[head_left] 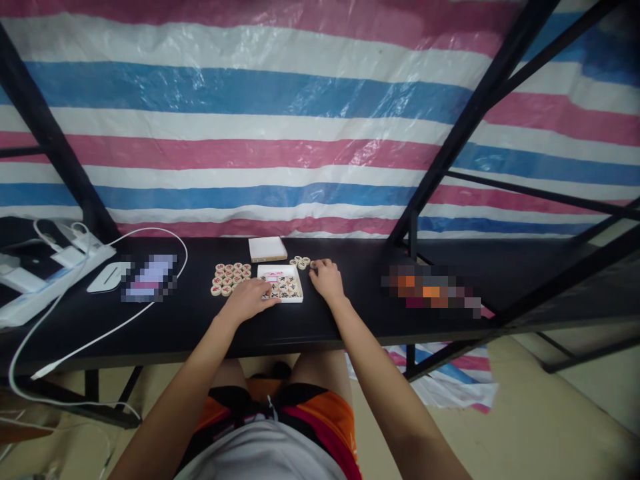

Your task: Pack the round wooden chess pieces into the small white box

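Note:
A white open box (301, 291) holds several Chinese chess pieces (283, 293) with black characters. Over its left side rests my left hand (250, 298), thumb and fingers apart, partly hiding the pieces beneath. My right hand (327, 280) is just right of the box, its fingertips closed at a single chess piece (313, 265). Beside that piece, a small group of loose chess pieces (301, 264) lies behind the box's right corner. Chess pieces with red characters (229, 275) stand in rows left of the box, some of them close to my left hand.
The white box lid (267, 249) lies behind the box on the black table (300, 337). To the left are a blurred phone (150, 277), a white cable (95, 333) and a power strip (55, 277). A blurred item (430, 291) lies to the right, near a black frame post (450, 150).

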{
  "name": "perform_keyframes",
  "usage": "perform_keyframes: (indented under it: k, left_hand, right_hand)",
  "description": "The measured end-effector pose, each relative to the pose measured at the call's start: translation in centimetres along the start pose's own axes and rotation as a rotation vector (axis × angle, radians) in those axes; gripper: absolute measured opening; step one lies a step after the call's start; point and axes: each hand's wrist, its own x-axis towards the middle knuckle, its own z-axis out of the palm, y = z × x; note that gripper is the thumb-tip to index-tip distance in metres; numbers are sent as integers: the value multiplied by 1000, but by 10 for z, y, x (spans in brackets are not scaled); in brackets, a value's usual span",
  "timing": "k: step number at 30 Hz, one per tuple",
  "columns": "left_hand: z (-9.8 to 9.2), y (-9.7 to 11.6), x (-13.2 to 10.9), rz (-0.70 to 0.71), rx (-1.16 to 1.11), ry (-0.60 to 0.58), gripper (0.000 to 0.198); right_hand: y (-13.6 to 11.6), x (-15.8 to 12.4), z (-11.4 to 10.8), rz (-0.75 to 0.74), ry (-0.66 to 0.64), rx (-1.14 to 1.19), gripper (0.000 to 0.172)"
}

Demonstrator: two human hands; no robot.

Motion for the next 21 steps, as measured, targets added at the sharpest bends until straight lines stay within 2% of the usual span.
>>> perform_keyframes:
  k: [5,8,10,13,15,17,21]
  left_hand:
    - [-1,1,0,4,-18,-5,31]
    - [-4,3,-2,-1,-32,-5,33]
    - [-5,4,-2,4,-44,-3,35]
    - [-4,5,-3,10,-64,-6,34]
    - [-3,4,-4,8,-82,-7,32]
    - [-3,3,-4,8,-106,-9,31]
    - [-4,3,-5,14,-140,-17,28]
  right_hand:
    - [-5,-1,-7,28,5,2,18]
    - [-13,-2,-13,12,116,74,17]
    - [-20,-3,-15,-89,169,178,17]
    - [-33,-4,-15,-348,57,329,13]
    - [-40,-3,-14,-442,-50,379,9]
    - [-46,1,-13,-454,-118,412,7]
    - [-57,9,-12,-453,-131,435,10]
